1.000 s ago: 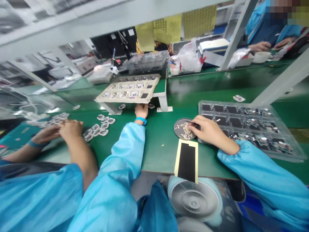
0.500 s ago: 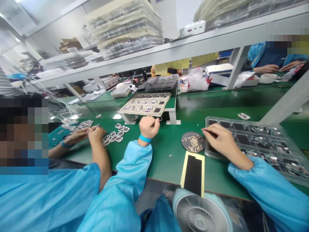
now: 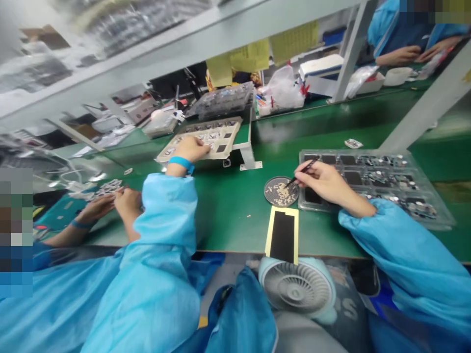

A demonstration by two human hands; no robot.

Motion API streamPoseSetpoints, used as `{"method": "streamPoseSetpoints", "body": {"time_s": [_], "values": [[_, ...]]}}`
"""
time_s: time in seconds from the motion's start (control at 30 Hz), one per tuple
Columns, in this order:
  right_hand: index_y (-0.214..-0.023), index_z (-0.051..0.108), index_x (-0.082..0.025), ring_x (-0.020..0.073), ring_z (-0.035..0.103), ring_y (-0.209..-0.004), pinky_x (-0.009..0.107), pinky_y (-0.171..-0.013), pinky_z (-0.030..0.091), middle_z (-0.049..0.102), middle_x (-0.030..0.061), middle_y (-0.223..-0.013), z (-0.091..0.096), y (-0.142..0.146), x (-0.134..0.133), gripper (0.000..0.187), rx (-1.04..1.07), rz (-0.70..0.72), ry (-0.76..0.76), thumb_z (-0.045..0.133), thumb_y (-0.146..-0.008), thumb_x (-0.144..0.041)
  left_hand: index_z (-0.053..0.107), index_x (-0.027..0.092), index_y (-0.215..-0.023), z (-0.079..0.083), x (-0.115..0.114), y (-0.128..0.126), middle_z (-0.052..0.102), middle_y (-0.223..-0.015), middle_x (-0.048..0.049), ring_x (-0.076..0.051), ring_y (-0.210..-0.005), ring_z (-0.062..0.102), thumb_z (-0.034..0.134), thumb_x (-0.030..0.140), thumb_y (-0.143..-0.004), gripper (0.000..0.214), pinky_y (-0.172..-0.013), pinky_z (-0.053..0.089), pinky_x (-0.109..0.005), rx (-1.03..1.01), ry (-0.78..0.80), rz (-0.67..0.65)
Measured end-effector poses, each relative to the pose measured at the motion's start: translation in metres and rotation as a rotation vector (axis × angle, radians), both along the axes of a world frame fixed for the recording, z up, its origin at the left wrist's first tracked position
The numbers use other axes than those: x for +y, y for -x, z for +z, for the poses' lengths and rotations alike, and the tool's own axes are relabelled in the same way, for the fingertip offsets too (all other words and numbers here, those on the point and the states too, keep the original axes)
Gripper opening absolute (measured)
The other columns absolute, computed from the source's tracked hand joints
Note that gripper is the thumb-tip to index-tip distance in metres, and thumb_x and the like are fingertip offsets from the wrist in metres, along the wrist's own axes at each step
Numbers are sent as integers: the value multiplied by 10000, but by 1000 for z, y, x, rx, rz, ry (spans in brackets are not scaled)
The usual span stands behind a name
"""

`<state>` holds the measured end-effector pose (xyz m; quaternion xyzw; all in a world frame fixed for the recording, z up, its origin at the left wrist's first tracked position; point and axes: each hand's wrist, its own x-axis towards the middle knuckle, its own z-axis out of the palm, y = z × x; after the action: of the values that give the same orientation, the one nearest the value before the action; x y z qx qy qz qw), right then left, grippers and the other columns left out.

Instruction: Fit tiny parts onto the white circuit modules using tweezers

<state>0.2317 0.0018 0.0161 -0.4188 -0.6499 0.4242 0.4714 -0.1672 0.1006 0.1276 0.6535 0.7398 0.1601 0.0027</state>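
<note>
The left hand (image 3: 193, 148) is stretched forward with its fingers curled down onto the near edge of a beige moulded tray (image 3: 237, 132), which stands raised on a white metal stand (image 3: 250, 156). Its pockets hold small silvery parts, and whether the fingers grip one cannot be told. Well apart from it, the right hand (image 3: 324, 184) pinches a pair of thin dark tweezers (image 3: 303, 171). Their tip points down over a round dark dish (image 3: 279, 192) that carries a heap of tiny pale pieces. The dish lies just left of that hand and touches the front corner of a clear plastic tray (image 3: 368, 153) with black pockets, over which the right hand hovers. Both wrists come out of light blue smock sleeves, and the left one wears a blue band (image 3: 181, 163). A black rectangular strip with a pale yellow border (image 3: 282, 235) lies on the green bench mat (image 3: 228, 211) near the edge, below the dish. A small pale blue fan (image 3: 297, 289) sits beneath the bench edge. To the left, a co-worker's two hands (image 3: 110, 206) are close together over scattered small silvery parts (image 3: 108, 186). Behind the beige tray are a stack of clear trays (image 3: 224, 100), a white plastic bag (image 3: 283, 88) and yellow paper sheets (image 3: 253, 56) hung under a grey shelf beam (image 3: 221, 34). Another person's hands (image 3: 399, 51) rest on the far bench.
</note>
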Motion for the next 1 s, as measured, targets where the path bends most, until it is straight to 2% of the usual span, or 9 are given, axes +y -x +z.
{"method": "streamPoseSetpoints", "body": {"time_s": [0.17,0.3,0.37,0.43,0.5,0.57,0.67,0.77,1.0], "values": [[-944,739,-220,226,729,-931,419,-894,587,776,62,-992,5,-1,-5,229,-226,147,-94,705,-904,-442,725,137,-993,-10,-5,-2,657,-745,-2,-161,-690,595,642,112,-721,286,-783,538,-300,-291,-308,-40],[-953,736,-210,202,731,-875,372,-833,587,786,54,-979,4,2,-14,206,-297,234,-81,718,-896,-407,725,151,-981,-17,-38,-44,730,-955,-21,-141,-848,657,581,81,-809,235,-838,559,-292,-532,-675,-210],[-945,736,-203,184,717,-803,341,-768,573,789,52,-955,1,5,-16,180,-363,264,-134,712,-904,-377,697,191,-1058,-32,-58,-79,733,-976,-16,-144,-778,686,581,147,-859,234,-662,560,-266,-795,-413,-419],[-928,739,-198,168,692,-727,322,-719,552,784,44,-897,-2,7,-16,159,-413,270,-203,710,-907,-353,681,197,-1063,-56,-75,-113,726,-875,-28,-169,-689,705,592,204,-879,203,-529,515,-258,-980,25,-588],[-929,741,-199,163,684,-709,311,-712,541,777,32,-864,-4,7,-14,142,-427,257,-240,714,-905,-335,683,168,-1047,-84,-87,-139,726,-836,-49,-169,-662,707,619,239,-891,183,-482,471,-236,-1067,305,-676],[-943,741,-204,160,688,-722,300,-718,537,774,23,-873,-5,6,-13,131,-421,248,-250,714,-906,-326,668,149,-1064,-109,-93,-151,730,-819,-49,-142,-628,689,671,222,-865,212,-493,475,-219,-1128,452,-677],[-950,747,-210,158,692,-741,290,-719,533,777,18,-895,-6,5,-13,125,-421,253,-251,708,-916,-324,664,130,-1045,-131,-98,-151,749,-857,-58,-138,-696,709,737,194,-817,248,-632,565,-242,-1194,511,-656],[-948,750,-217,171,708,-780,303,-749,545,785,23,-933,-6,4,-13,117,-422,256,-243,715,-911,-323,711,130,-1020,-138,-101,-146,768,-942,-75,-155,-811,735,748,213,-820,220,-750,595,-271,-1193,469,-686],[-938,727,-223,194,726,-826,333,-777,566,782,29,-934,-3,6,-14,98,-424,236,-206,718,-911,-317,707,145,-1048,-144,-104,-150,758,-935,-72,-165,-797,730,731,196,-820,235,-693,608,-278,-1217,421,-659]]}}
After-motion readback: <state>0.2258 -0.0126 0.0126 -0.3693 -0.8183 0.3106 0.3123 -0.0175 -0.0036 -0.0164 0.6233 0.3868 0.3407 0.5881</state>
